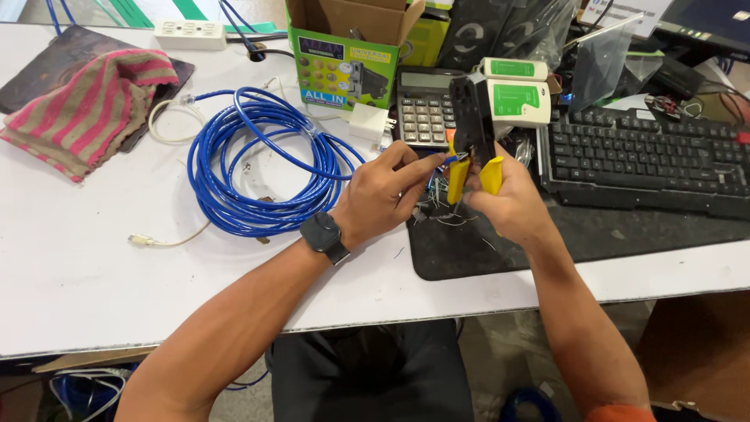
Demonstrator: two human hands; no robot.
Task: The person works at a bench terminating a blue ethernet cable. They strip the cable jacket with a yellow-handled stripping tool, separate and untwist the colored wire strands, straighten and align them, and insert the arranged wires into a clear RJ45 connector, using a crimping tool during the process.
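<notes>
- While the right hand (508, 205) grips the crimping tool (473, 137) near the centre of the frame, its fingers are wrapped tight around the two yellow handles, with the black head pointing up toward the top edge.
- Left hand (379, 195) sits just left of the tool; its fingers are pinched narrow on the end of the blue network cable (262, 168), feeding that tip toward the tool's jaw area.
- Most of the cable lies coiled on the white counter (94, 281) at centre left, with one strand running right to the pinching fingers.
- Handling, as a judgement: the cable looks light and springy, likely to twist back toward its coil, so a hold close to the cut end seems best; the fine inner wires there look delicate.
- The tool appears rigid and fairly heavy, and the rubbery handles should give a sure grip.
- Behind the hands, at upper centre, stand a calculator (423, 105) and a white-and-green cable tester (519, 101); a black keyboard (648, 160) lies at right, a striped cloth (86, 105) at upper left.
- A black mat (594, 234) lies under the hands.
</notes>
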